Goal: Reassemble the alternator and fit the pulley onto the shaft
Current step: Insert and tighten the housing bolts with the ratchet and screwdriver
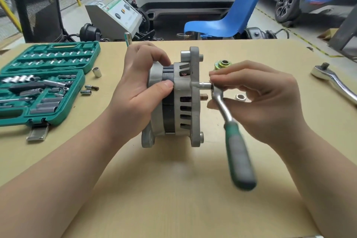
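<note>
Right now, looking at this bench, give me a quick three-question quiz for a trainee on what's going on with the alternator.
1. True or false: the pulley is already on the shaft.
2. Which tool does the right hand hold at its head?
A. the green-handled ratchet
B. the chrome ratchet at the right
C. a loose socket
3. Fill in: the left hand grips the ____.

Key
1. False: it lies on the table behind the right hand's fingers.
2. A
3. alternator
</note>
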`<state>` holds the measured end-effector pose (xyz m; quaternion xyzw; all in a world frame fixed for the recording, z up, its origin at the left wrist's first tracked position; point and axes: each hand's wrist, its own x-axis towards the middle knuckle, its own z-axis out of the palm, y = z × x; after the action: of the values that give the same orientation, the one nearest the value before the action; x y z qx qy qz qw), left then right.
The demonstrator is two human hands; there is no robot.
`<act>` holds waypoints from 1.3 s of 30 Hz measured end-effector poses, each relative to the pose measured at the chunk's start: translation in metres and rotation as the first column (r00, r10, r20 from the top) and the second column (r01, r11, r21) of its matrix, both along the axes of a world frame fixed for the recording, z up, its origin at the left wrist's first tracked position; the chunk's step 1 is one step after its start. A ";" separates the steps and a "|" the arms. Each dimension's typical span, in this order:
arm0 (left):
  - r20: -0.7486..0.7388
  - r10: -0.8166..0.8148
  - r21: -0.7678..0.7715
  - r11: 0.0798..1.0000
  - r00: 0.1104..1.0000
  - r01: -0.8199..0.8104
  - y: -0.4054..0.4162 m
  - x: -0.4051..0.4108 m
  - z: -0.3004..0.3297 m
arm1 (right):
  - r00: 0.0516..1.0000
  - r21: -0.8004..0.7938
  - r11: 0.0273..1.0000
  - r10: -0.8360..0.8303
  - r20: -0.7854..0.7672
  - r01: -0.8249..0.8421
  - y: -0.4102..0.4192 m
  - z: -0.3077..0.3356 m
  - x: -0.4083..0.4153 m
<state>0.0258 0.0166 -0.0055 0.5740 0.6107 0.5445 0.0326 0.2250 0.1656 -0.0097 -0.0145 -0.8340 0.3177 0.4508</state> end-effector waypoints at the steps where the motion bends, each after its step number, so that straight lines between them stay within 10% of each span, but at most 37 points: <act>1: 0.003 -0.002 0.002 1.000 1.000 0.002 0.000 0.000 0.000 | 1.000 -0.056 0.998 0.008 0.000 -0.008 -0.002 0.001 0.000; 10: -0.003 -0.009 0.022 1.000 1.000 0.009 0.001 0.000 0.000 | 0.988 -0.535 0.845 0.088 0.123 -0.009 -0.003 0.007 -0.009; 25: -0.063 0.054 0.021 0.998 0.997 -0.052 0.002 0.002 0.001 | 0.996 -0.165 0.985 -0.040 0.083 0.053 -0.004 0.006 0.005; 39: -0.063 0.053 0.027 0.998 0.997 -0.051 0.001 0.001 0.001 | 0.991 -0.507 0.861 0.096 0.089 -0.038 -0.006 0.008 -0.006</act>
<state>0.0273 0.0174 -0.0049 0.5754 0.6192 0.5342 -0.0085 0.2195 0.1593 -0.0017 -0.1204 -0.7459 0.5386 0.3729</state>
